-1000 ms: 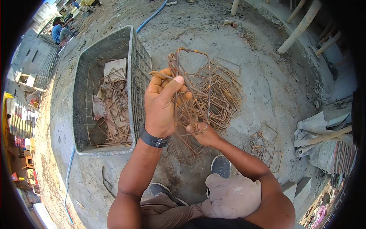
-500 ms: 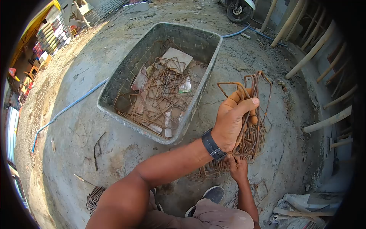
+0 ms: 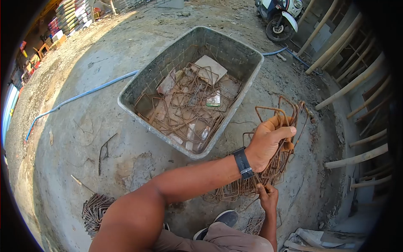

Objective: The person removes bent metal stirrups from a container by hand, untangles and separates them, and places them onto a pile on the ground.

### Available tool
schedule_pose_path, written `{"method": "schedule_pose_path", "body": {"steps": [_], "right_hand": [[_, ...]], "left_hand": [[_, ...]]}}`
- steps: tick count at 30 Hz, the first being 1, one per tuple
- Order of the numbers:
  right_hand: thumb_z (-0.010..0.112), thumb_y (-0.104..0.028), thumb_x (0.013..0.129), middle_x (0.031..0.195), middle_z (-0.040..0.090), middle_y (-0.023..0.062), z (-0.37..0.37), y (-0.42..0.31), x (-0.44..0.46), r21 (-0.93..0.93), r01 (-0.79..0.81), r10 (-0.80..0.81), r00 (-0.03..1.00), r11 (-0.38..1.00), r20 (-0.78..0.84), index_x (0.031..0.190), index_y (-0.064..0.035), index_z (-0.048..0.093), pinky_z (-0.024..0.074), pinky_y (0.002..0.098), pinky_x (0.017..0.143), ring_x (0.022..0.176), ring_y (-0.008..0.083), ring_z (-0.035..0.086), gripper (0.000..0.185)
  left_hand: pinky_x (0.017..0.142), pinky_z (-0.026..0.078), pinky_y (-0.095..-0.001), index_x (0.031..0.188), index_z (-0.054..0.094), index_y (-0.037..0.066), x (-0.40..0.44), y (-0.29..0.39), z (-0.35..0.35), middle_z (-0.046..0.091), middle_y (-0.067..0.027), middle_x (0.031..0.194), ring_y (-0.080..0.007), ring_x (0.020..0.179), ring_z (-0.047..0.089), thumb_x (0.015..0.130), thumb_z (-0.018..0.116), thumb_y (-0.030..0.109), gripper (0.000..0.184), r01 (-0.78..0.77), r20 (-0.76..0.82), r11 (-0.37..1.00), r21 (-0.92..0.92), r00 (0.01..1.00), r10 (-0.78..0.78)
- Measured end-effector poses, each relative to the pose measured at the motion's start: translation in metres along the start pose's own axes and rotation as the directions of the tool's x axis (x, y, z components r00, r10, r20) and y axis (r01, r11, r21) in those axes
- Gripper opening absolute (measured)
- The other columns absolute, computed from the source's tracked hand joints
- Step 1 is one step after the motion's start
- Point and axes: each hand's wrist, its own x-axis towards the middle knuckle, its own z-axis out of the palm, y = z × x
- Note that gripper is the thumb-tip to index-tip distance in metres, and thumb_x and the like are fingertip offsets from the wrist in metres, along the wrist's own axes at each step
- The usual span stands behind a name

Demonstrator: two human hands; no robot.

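My left hand [image 3: 270, 140], with a dark watch on its wrist, is closed around a bunch of rusty rebar stirrups [image 3: 289, 111] held up off the ground. Just below it, my right hand [image 3: 268, 196] pinches a stirrup near the lower end of the bunch; its fingertips are partly hidden. Under and behind my left forearm, more rebar stirrups [image 3: 228, 191] lie heaped on the concrete. A few others [image 3: 254, 225] rest beside my right forearm. A neat bundle of stirrups [image 3: 94, 214] sits by my left elbow.
Ahead stands a large grey tub [image 3: 126, 105] holding loose stirrups, broken tile pieces and scraps. A blue hose [image 3: 90, 91] crosses the ground behind it. Wooden poles [image 3: 357, 156] lean along the right wall. A motorbike [image 3: 280, 27] is parked at the back. My shoe [image 3: 226, 218] is below.
The view has shifted, so the tub appears further right and more of the motorbike shows. Both hands sit slightly lower in view, the left one still gripping the stirrups.
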Motion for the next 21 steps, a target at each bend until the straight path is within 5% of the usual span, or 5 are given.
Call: {"method": "schedule_pose_path", "body": {"steps": [7,12,17,21], "right_hand": [[0.064,-0.031,0.101,0.062,0.058,0.0029,-0.068,0.018,0.003,-0.051,-0.118,0.094,0.933,0.992,-0.346,0.081,-0.0001,0.066,0.0371,0.0292,0.048,0.052,0.0077,0.047,0.036],[0.058,-0.033,0.105,0.064,0.057,0.0019,-0.121,-0.068,0.007,0.047,0.144,-0.081,0.764,0.988,-0.640,0.095,-0.0027,0.070,0.0386,0.0242,0.044,0.048,0.0051,0.045,0.034],[0.053,-0.032,0.107,0.064,0.056,-0.0001,-0.106,-0.196,0.018,0.383,0.381,-0.191,0.873,0.841,-0.448,0.103,0.0007,0.068,0.0443,0.0242,0.045,0.046,0.0054,0.047,0.037],[0.052,-0.032,0.107,0.066,0.060,0.0011,-0.034,-0.278,0.064,0.502,0.208,-0.217,0.975,0.840,-0.041,0.105,0.0014,0.068,0.0487,0.0260,0.046,0.046,0.0062,0.049,0.037]], "left_hand": [[0.059,0.052,-0.0250,0.106,0.062,0.007,0.000,0.002,0.018,0.062,0.0003,0.084,-0.0092,0.067,0.062,0.091,0.071,0.015,0.019,-0.037,-0.021,0.999,0.004,0.999,0.037],[0.059,0.051,-0.0250,0.101,0.062,0.009,-0.008,-0.025,-0.007,0.061,0.0027,0.084,-0.0075,0.068,0.057,0.091,0.070,0.012,0.013,-0.058,-0.298,0.996,-0.060,0.954,0.038],[0.056,0.051,-0.0245,0.096,0.063,0.010,-0.031,-0.067,-0.067,0.062,0.0020,0.081,-0.0075,0.066,0.058,0.091,0.069,0.008,0.009,0.010,-0.452,0.995,-0.095,0.890,-0.052],[0.051,0.049,-0.0241,0.092,0.062,0.010,-0.038,-0.111,-0.101,0.061,0.0010,0.077,-0.0088,0.062,0.058,0.090,0.069,0.005,0.008,0.088,-0.502,0.984,-0.155,0.851,-0.155]]}}
